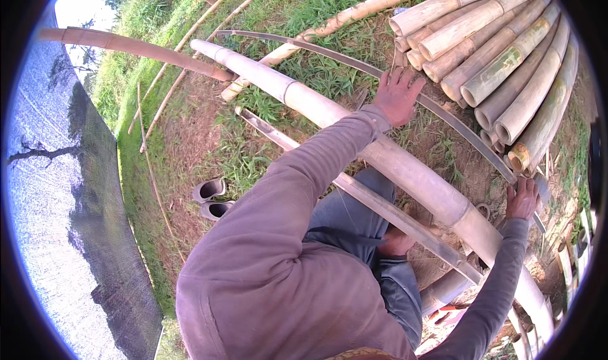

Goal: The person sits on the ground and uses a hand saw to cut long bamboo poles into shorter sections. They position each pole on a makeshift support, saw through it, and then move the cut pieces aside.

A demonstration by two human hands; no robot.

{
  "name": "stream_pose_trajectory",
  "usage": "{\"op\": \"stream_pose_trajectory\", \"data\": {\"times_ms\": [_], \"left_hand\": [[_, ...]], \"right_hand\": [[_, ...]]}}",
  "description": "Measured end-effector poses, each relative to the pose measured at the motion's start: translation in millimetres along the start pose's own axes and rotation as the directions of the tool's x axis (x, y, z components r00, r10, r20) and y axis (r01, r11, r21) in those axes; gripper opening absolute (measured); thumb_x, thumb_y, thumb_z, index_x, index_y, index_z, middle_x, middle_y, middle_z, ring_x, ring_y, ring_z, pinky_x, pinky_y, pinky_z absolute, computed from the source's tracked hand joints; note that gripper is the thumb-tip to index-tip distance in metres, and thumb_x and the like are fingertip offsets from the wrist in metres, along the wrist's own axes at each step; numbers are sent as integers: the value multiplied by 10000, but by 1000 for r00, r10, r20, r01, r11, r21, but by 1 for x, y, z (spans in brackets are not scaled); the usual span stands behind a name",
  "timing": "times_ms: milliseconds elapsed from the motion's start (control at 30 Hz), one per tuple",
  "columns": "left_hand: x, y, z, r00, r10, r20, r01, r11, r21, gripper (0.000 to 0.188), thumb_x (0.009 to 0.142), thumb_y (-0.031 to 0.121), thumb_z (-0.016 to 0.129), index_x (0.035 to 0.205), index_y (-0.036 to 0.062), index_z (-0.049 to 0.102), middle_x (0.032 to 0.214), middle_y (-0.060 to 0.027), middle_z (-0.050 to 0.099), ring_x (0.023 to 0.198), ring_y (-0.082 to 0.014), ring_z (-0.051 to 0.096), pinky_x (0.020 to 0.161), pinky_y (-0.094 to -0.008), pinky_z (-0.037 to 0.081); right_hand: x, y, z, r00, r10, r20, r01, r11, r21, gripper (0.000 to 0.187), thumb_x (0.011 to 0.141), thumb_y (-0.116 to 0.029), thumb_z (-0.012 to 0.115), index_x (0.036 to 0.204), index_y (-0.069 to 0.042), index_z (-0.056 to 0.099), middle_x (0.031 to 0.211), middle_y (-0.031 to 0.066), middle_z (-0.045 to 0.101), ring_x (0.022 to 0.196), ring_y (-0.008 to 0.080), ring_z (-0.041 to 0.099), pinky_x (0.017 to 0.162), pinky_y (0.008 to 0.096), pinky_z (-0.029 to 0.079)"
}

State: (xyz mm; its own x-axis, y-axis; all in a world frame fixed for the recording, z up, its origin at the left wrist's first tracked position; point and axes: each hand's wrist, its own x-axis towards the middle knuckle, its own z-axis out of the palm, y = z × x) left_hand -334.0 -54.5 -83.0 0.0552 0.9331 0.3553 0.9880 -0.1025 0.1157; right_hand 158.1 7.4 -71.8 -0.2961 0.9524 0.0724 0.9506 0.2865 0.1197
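Note:
A long, thin, dark-edged bamboo strip (pixel 459 127) runs slantwise beyond a thick pale bamboo pole (pixel 405 167). My left hand (pixel 399 97) lies over the strip near its middle, fingers bent across it. Farther along, toward the right end, my right hand (pixel 522 199) grips the same strip, its fingertips over the edge. Beside that hand is a flat grey piece (pixel 542 190), partly covered; I cannot make out what it is. My left forearm crosses above the thick pole. Nearer my body, a split half of bamboo (pixel 405 220), hollow side showing, lies across my legs.
Several cut bamboo poles (pixel 506 75) are piled at the upper right, open ends toward me. Another pole (pixel 342 21) lies on the grass behind. Two dark, round-mouthed hollow things (pixel 210 189) stand at the left. A grey-white sheet (pixel 57 233) borders the far left.

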Motion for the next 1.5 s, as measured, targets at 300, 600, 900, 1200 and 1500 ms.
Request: {"op": "stream_pose_trajectory", "data": {"times_ms": [300, 600, 900, 1200, 1500], "left_hand": [[-7, -51, -63, 966, 229, 119, -228, 973, -26, 145, 920, 273, 787, 1043, 204, 757, 890, -11, 729, 893, -271, 740, 819, -423, 520], [-69, -138, -128, 997, 59, 54, -63, 995, 72, 258, 931, 436, 821, 991, 190, 771, 888, -27, 742, 863, -279, 729, 786, -443, 524], [-102, -171, -121, 997, -68, 45, 64, 995, 82, 321, 900, 482, 848, 968, 176, 779, 911, -63, 760, 904, -307, 738, 839, -450, 561], [-103, -173, -111, 994, -80, 80, 76, 996, 52, 339, 878, 478, 861, 993, 174, 762, 937, -65, 772, 932, -311, 742, 860, -459, 562], [-122, -45, -139, 941, 261, 214, -205, 946, -249, 877, 764, 522, 924, 1485, 137, 605, 1472, -141, 613, 1404, -381, 546, 1222, -583, 350]], "right_hand": [[-85, -9, -59, 977, -166, -135, 207, 895, 395, 363, 971, -252, 779, 1267, -67, 679, 1025, 156, 659, 901, 412, 660, 779, 526, 531], [-90, -127, -102, 910, -330, -250, 404, 840, 363, 515, 857, -170, 841, 1338, -73, 686, 967, 136, 669, 865, 365, 679, 781, 501, 547], [-97, -188, -103, 889, -342, -304, 430, 853, 296, 549, 785, -215, 905, 1282, -104, 701, 863, 80, 635, 770, 310, 656, 691, 450, 525], [-104, -181, -110, 890, -336, -309, 424, 860, 286, 492, 823, -219, 876, 1268, -93, 708, 884, 79, 642, 783, 301, 669, 694, 442, 530], [-138, -187, -104, 956, -164, -242, 259, 859, 442, 457, 776, -305, 883, 1201, -203, 752, 1135, 28, 643, 1163, 277, 624, 955, 475, 477]]}}
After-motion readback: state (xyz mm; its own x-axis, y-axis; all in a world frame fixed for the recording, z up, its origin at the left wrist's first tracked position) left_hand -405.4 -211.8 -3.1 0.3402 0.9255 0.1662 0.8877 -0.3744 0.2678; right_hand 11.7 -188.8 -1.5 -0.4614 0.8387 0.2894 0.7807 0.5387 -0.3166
